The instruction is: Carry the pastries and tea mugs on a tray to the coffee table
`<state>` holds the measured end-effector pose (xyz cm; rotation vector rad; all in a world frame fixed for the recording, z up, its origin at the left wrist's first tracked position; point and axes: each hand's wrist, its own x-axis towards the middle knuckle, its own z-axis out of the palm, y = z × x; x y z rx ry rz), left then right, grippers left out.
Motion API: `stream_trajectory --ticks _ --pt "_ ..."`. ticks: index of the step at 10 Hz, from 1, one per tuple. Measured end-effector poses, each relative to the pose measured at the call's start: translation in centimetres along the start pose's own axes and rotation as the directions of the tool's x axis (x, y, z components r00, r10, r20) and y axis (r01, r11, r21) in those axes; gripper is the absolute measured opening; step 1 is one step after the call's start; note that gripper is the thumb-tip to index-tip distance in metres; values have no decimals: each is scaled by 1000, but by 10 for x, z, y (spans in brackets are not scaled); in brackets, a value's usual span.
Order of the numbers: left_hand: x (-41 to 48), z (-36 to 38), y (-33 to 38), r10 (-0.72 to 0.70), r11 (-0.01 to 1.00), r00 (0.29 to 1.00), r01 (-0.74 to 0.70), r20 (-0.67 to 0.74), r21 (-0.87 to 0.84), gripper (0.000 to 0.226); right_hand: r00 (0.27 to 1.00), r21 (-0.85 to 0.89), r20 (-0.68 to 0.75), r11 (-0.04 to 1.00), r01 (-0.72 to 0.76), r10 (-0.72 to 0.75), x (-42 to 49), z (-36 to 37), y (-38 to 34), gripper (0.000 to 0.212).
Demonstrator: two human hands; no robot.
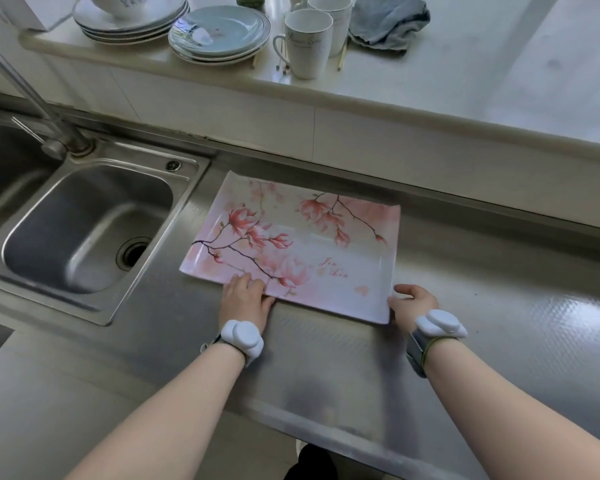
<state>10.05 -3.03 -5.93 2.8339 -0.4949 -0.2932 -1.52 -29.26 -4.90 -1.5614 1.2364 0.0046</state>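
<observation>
A rectangular pink tray (pixel 329 258) with a flower print lies flat and bare on the steel counter. My left hand (pixel 245 299) grips its near edge toward the left corner, fingers over the rim. My right hand (pixel 413 303) holds the near right corner. Two white mugs stand on the raised ledge behind: the nearer mug (pixel 305 43) has its handle to the left, and the second mug (pixel 333 15) stands just behind it. No pastries are in view.
A steel sink (pixel 80 230) with a tap (pixel 25 91) lies left of the tray. On the ledge are stacked plates (pixel 219 36), a bowl on more plates (pixel 129 15), chopsticks (pixel 342 58) and a grey cloth (pixel 392 22). The counter front edge is close to me.
</observation>
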Motion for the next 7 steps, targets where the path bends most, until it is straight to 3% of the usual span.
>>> stream_trajectory --ticks 1,2,4,6,7 --pt "15 -4 -7 13 1000 1000 -12 10 -10 28 996 -40 58 997 70 -68 -4 1 -3 32" --pt "27 -10 -11 31 998 1000 -31 -5 -61 26 986 -93 123 988 124 -112 -6 5 -4 28" --pt "43 -21 -12 38 998 999 -38 3 -59 25 960 -176 159 950 259 -232 -14 12 -6 46" --pt "44 -31 -1 -1 993 997 -8 78 119 36 916 -393 296 840 375 -270 -23 1 -15 61" --pt "38 -31 19 45 975 995 -64 93 214 41 904 -408 295 814 413 -311 -31 -13 -22 60"
